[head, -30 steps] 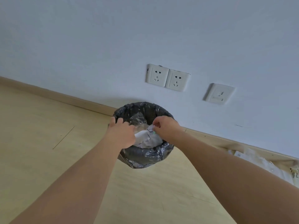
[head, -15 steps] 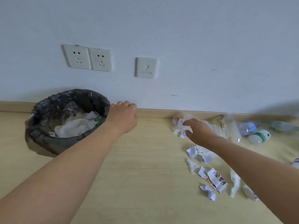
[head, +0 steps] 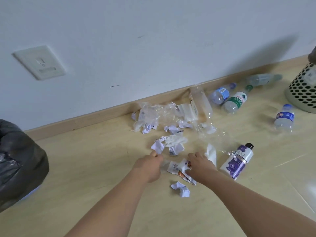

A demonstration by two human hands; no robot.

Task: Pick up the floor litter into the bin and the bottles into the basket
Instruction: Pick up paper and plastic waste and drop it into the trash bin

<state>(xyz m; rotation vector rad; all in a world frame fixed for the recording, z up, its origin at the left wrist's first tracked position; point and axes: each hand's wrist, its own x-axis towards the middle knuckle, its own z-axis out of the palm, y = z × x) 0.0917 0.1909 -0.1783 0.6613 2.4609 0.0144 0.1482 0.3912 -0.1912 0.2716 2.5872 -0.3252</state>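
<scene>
Paper and plastic litter lies scattered on the wooden floor near the wall. My right hand point(head: 199, 164) grips a printed wrapper point(head: 176, 168). My left hand point(head: 147, 166) reaches a crumpled white paper point(head: 158, 147) with its fingertips; whether they pinch it is unclear. Another paper ball point(head: 181, 187) lies between my forearms. The bin point(head: 20, 159), lined with a black bag, is at the left edge. The pale perforated basket point(head: 302, 89) stands at the far right. A purple-labelled bottle point(head: 237, 162) lies right of my right hand, and three water bottles point(head: 235, 101) point(head: 219, 95) point(head: 284, 118) lie toward the basket.
Clear plastic film point(head: 157, 113) and a clear flattened container point(head: 201, 103) lie against the skirting board. A further clear bottle point(head: 263, 79) rests by the wall near the basket. A white tissue point(head: 211, 153) lies beside my right hand. A wall socket plate point(head: 40, 62) is upper left.
My view swung right from the bin to the litter pile. Both hands left the bin and came down onto the papers; the right hand closed on the printed wrapper.
</scene>
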